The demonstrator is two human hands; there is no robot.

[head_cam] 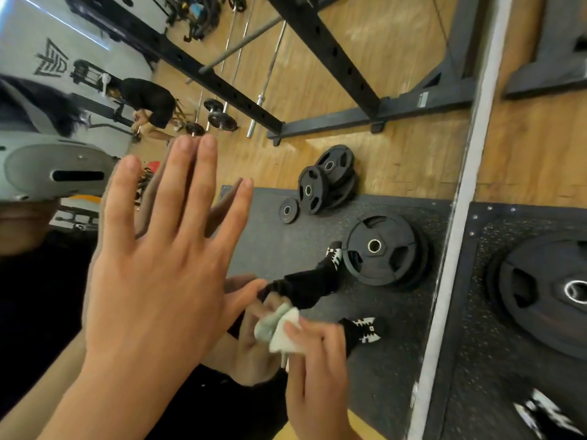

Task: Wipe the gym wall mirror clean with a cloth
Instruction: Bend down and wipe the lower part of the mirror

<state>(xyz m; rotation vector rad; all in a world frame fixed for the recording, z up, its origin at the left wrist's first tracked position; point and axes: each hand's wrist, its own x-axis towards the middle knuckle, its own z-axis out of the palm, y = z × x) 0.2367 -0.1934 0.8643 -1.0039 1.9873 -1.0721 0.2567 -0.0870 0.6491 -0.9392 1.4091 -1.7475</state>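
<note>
Wiping step in hand: left hand point(152, 281) braced on the glass, right hand point(317, 369) working the cloth point(279, 328).
The left hand lies flat, fingers straight and spread, pressed to the gym wall mirror point(397, 160). Just right of it, the right hand pinches the bunched pale cloth against the glass. The next move likely calls for a firm sweep right towards the white mirror edge point(457, 217).

Even, bright indoor light, soft shadows, wide-angle bending at edges, blur on the shoe point(540, 417) lower right.
</note>
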